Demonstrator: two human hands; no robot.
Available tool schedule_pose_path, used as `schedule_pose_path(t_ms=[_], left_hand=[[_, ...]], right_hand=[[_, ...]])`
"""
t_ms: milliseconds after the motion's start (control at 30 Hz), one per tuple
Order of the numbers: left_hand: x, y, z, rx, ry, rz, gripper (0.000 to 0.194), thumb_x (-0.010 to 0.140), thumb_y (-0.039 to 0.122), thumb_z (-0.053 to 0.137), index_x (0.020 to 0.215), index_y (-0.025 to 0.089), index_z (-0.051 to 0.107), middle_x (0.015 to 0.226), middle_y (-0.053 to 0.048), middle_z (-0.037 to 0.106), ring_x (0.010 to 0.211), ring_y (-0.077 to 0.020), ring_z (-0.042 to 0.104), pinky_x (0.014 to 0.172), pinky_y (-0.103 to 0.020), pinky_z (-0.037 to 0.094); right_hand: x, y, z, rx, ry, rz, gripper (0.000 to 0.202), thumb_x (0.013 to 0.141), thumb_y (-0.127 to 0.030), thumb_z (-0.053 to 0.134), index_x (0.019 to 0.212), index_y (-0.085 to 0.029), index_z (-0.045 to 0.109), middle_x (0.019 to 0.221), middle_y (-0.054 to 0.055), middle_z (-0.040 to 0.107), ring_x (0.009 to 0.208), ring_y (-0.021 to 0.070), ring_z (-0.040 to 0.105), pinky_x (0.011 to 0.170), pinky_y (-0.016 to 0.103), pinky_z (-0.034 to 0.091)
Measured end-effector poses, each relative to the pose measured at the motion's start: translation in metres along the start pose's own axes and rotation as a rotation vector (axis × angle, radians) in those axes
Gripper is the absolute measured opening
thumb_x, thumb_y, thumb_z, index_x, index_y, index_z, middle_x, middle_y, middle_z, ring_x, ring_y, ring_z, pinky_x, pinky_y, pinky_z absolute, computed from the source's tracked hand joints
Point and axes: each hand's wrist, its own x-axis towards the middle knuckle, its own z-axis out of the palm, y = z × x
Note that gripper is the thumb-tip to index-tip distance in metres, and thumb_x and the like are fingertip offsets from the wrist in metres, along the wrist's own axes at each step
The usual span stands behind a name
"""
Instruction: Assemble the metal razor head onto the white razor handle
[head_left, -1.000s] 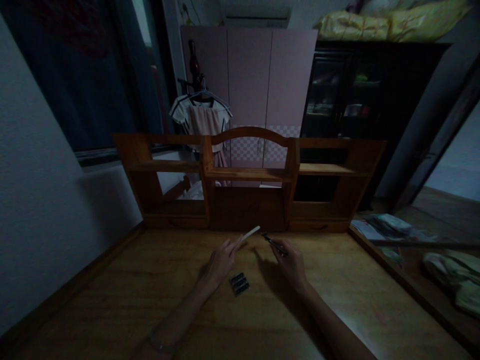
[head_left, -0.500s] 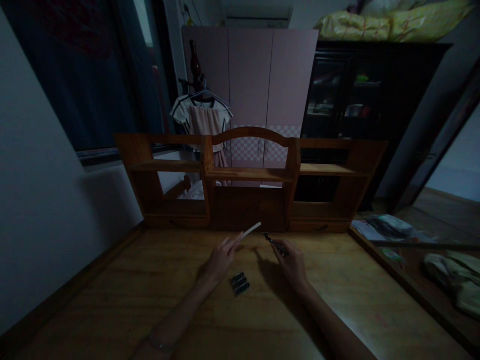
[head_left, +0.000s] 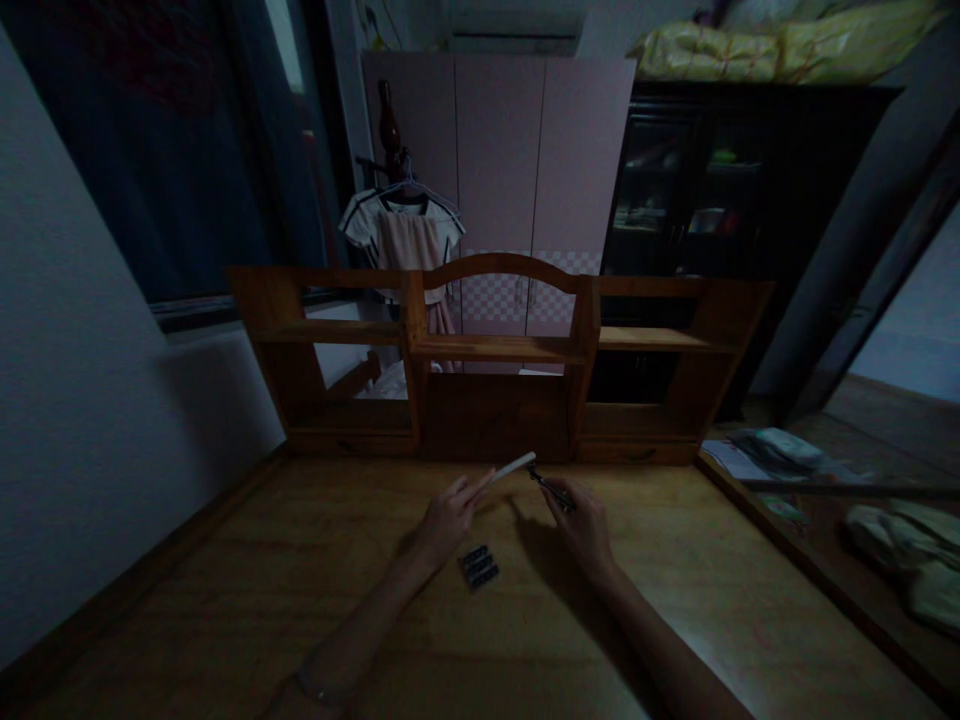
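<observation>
Left hand point(head_left: 448, 515) grasps a thin, pale white, straight stick point(head_left: 516, 466), material unclear, by its near-left end; likely held there so the far-right end sticks out free. Right hand point(head_left: 585, 522) grasps a slim, dark, metallic-looking tool point(head_left: 551, 490) with a small head, gripped at the near-right end, probably to leave that head exposed and pointing far-left. Stick tip and tool head meet or nearly meet between the hands; contact can't be told. Both up over the yellow-brown wooden tabletop point(head_left: 300, 600), seemingly for working room. Small, dark, ribbed-looking rectangular pack point(head_left: 480, 567) lies on it, near side, between the forearms, presumably set there within reach. Brown wooden open shelf unit point(head_left: 499, 348) stands along the far edge.
</observation>
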Motion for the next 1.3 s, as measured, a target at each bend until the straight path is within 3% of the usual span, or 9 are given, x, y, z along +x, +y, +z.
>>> schedule_pose_path(t_ms=[100,267,367,500,600,733,933,1133,1300], left_hand=[[-0.0015,0.0046,0.0056,0.052,-0.077,-0.013,0.046,0.091,0.016,0.041,0.134,0.033,0.045,0.093,-0.004,0.057,0.082,-0.0135,0.056,0.076,-0.024,0.046],[-0.0005,-0.0009,0.0067,0.078,0.048,-0.123,0.042,0.093,0.021,0.040,0.132,0.032,0.048,0.091,-0.004,0.059,0.082,-0.0151,0.057,0.077,-0.026,0.046],[-0.0006,-0.0008,0.0042,0.040,0.055,-0.072,0.041,0.093,0.024,0.040,0.134,0.031,0.046,0.092,-0.004,0.058,0.083,-0.0154,0.056,0.077,-0.027,0.046],[-0.0029,0.0060,0.0080,0.056,-0.047,0.019,0.044,0.093,0.022,0.040,0.135,0.033,0.044,0.090,-0.003,0.055,0.079,-0.0138,0.055,0.074,-0.024,0.046],[-0.0027,0.0076,0.0108,0.092,-0.062,-0.014,0.045,0.092,0.019,0.040,0.135,0.033,0.044,0.088,-0.003,0.054,0.077,-0.0132,0.054,0.072,-0.024,0.045],[-0.0011,0.0068,0.0056,0.068,0.018,-0.069,0.044,0.094,0.021,0.038,0.135,0.032,0.043,0.085,-0.003,0.052,0.077,-0.0138,0.053,0.073,-0.025,0.045],[-0.0028,0.0077,0.0049,0.042,-0.095,0.023,0.049,0.092,0.016,0.038,0.137,0.035,0.040,0.091,-0.003,0.053,0.079,-0.0130,0.053,0.075,-0.024,0.045],[-0.0015,0.0025,0.0050,0.118,-0.026,-0.008,0.052,0.091,0.013,0.038,0.139,0.034,0.036,0.090,-0.002,0.050,0.079,-0.0128,0.052,0.076,-0.024,0.046],[-0.0025,0.0058,0.0019,0.103,-0.105,0.072,0.058,0.088,0.008,0.038,0.139,0.036,0.036,0.092,-0.002,0.051,0.080,-0.0127,0.053,0.075,-0.023,0.046]], right_hand=[[-0.0001,0.0008,0.0002,-0.008,0.002,-0.003,0.023,0.089,-0.036,0.048,0.099,-0.024,0.066,0.093,0.005,0.070,0.084,0.0208,0.066,0.073,0.033,0.052],[0.0002,-0.0014,-0.0015,-0.025,0.002,-0.016,0.022,0.089,-0.036,0.049,0.099,-0.024,0.066,0.095,0.005,0.069,0.086,0.0213,0.066,0.076,0.033,0.052],[0.0003,-0.0021,-0.0018,-0.010,0.006,-0.012,0.021,0.089,-0.035,0.050,0.099,-0.025,0.065,0.095,0.005,0.069,0.085,0.0206,0.066,0.075,0.032,0.052],[0.0001,-0.0009,-0.0011,-0.006,0.013,-0.007,0.022,0.089,-0.035,0.050,0.100,-0.024,0.065,0.095,0.005,0.070,0.086,0.0209,0.066,0.076,0.032,0.052],[0.0001,0.0001,-0.0006,-0.013,0.014,-0.010,0.022,0.089,-0.036,0.050,0.098,-0.024,0.066,0.093,0.005,0.070,0.083,0.0208,0.067,0.074,0.032,0.052],[0.0005,0.0005,-0.0007,-0.015,0.013,-0.020,0.021,0.089,-0.036,0.051,0.098,-0.024,0.066,0.094,0.005,0.070,0.084,0.0207,0.066,0.075,0.032,0.052],[0.0008,0.0004,-0.0021,-0.012,0.022,0.004,0.023,0.089,-0.037,0.050,0.100,-0.023,0.065,0.095,0.005,0.069,0.086,0.0203,0.066,0.076,0.032,0.051],[0.0007,0.0016,-0.0012,-0.017,0.029,0.009,0.024,0.089,-0.039,0.050,0.099,-0.023,0.065,0.093,0.006,0.069,0.084,0.0210,0.066,0.073,0.032,0.051],[0.0007,-0.0020,-0.0025,0.023,0.047,0.016,0.025,0.089,-0.040,0.050,0.099,-0.023,0.066,0.094,0.006,0.069,0.084,0.0214,0.065,0.075,0.033,0.050]])
